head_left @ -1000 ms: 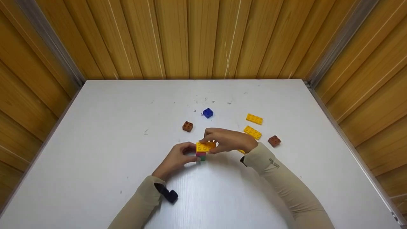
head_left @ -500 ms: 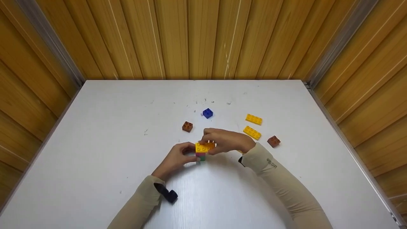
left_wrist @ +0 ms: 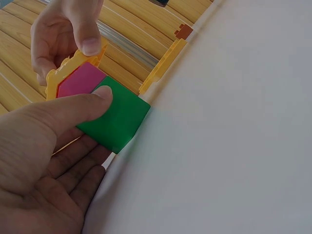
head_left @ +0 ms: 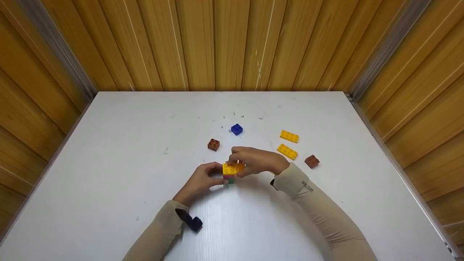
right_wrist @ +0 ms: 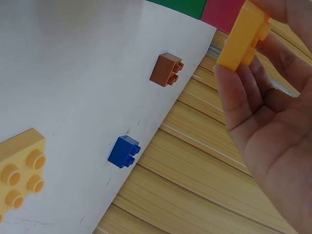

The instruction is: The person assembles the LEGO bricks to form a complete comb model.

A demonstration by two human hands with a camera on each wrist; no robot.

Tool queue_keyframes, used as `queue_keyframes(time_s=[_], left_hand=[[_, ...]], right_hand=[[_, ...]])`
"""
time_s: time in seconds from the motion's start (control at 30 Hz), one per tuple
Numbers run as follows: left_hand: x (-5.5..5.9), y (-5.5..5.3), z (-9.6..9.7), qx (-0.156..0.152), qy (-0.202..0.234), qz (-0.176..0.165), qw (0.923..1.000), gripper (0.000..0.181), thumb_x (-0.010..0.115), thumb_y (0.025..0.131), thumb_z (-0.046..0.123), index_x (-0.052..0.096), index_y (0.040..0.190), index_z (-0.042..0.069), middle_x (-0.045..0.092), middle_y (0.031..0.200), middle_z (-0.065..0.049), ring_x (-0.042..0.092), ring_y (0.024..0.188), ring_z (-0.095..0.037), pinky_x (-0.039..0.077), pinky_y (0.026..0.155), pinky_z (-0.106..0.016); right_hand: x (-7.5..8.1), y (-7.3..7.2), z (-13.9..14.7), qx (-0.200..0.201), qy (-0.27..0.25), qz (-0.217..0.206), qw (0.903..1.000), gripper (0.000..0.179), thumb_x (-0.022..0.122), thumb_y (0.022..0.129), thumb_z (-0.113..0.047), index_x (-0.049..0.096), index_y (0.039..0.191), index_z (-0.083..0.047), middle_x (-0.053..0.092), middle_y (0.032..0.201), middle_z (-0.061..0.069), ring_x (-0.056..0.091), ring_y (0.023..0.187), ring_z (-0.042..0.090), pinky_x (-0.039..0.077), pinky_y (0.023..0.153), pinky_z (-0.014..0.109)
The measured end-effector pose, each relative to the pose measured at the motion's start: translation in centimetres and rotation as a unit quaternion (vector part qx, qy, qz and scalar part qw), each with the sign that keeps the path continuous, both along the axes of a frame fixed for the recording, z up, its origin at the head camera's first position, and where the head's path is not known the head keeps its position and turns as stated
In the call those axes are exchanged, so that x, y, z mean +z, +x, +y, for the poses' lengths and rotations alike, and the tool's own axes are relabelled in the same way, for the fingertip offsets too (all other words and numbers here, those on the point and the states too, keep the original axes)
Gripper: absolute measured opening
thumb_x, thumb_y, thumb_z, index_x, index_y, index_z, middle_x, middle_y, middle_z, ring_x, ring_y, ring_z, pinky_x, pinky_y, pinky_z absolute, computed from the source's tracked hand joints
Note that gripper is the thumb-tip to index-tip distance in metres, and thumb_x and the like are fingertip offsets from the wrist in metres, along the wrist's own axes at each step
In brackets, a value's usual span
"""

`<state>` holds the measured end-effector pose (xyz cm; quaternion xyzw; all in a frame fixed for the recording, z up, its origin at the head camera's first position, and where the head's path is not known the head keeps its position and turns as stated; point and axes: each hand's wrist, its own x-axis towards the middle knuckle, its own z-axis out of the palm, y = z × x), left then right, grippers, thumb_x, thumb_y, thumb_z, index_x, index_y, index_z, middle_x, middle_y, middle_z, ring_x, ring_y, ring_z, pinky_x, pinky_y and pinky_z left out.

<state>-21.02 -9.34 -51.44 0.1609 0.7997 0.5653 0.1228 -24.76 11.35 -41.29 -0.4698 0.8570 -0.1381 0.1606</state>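
Observation:
A small stack stands on the table, with a green brick (left_wrist: 122, 114) at the bottom, a pink brick (left_wrist: 82, 80) above it and a yellow flat brick (head_left: 230, 169) on top. My left hand (head_left: 200, 181) holds the stack low down; in the left wrist view its thumb lies on the green brick and the other fingers are behind. My right hand (head_left: 259, 160) pinches the yellow flat brick, which juts out to the right past the bricks below. Whether the yellow brick is pressed fully down, I cannot tell.
Beyond the hands lie a brown brick (head_left: 214, 144) and a blue brick (head_left: 237, 129). To the right are two yellow flat bricks (head_left: 287, 151), another brown brick (head_left: 312, 161) and a yellow piece mostly hidden by the right wrist. Wood-patterned walls border the white table (head_left: 108, 163).
Hardly anything differs. My right wrist and sleeve have shifted slightly left; both hands keep their hold on the stack.

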Motion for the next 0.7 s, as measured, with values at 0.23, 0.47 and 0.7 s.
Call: queue_keyframes(time_s=[0.23, 0.47, 0.7], left_hand=[[-0.08, 0.19, 0.01, -0.003, -0.007, 0.001, 1.0000, 0.037, 0.076, 0.072, 0.029, 0.062, 0.105, 0.019, 0.062, 0.105, 0.006, 0.057, 0.100, -0.011, 0.044, 0.093, -0.028], [-0.02, 0.26, -0.09, 0.000, -0.015, -0.002, 0.9999, 0.039, 0.075, 0.071, 0.032, 0.062, 0.106, 0.020, 0.062, 0.106, 0.007, 0.057, 0.100, -0.011, 0.044, 0.093, -0.029], [0.07, 0.07, -0.15, -0.002, -0.007, 0.006, 1.0000, 0.038, 0.075, 0.072, 0.031, 0.062, 0.106, 0.020, 0.062, 0.106, 0.007, 0.056, 0.100, -0.011, 0.044, 0.093, -0.030]], right_hand=[[-0.08, 0.10, -0.01, -0.010, 0.010, -0.009, 0.9999, 0.034, 0.074, 0.075, -0.021, 0.064, 0.107, -0.014, 0.051, 0.093, -0.002, 0.050, 0.087, 0.012, 0.046, 0.081, 0.024], [-0.01, 0.06, -0.17, -0.017, 0.017, -0.016, 0.9996, 0.035, 0.074, 0.075, -0.021, 0.064, 0.108, -0.014, 0.052, 0.094, -0.003, 0.051, 0.088, 0.012, 0.046, 0.082, 0.024], [0.13, -0.21, -0.22, -0.014, 0.014, -0.019, 0.9996, 0.036, 0.074, 0.075, -0.021, 0.064, 0.109, -0.013, 0.052, 0.094, -0.003, 0.052, 0.089, 0.012, 0.046, 0.082, 0.024]])
